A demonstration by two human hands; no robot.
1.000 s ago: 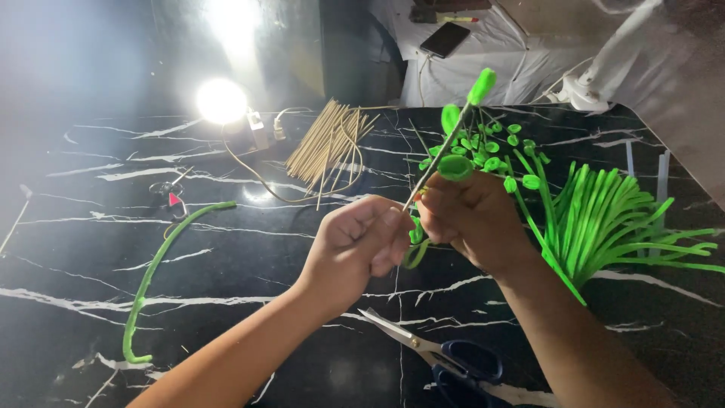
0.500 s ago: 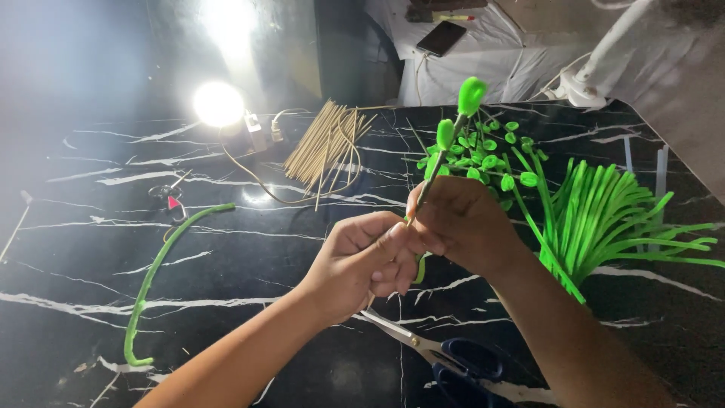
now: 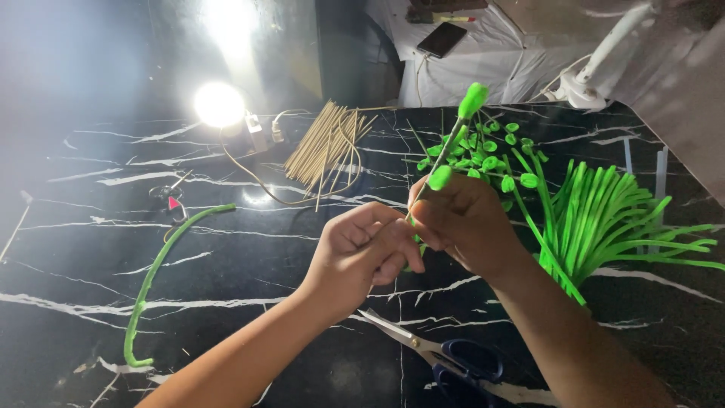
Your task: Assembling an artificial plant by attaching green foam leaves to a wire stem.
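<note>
At the table's centre, left hand [image 3: 362, 253] and right hand [image 3: 464, 223] pinch closed around a green stem [image 3: 445, 151] pointing to 1 o'clock; its lower end is hidden by fingers.

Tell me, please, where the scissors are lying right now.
In the head view, the scissors lie on the black marble table at the bottom edge, right of centre, just below the left hand and between the two forearms.

Scissors [image 3: 453, 353] lie on the black marble table [image 3: 91, 249], with a bundle of thin sticks [image 3: 325, 143] near a bright lamp [image 3: 219, 104].
</note>
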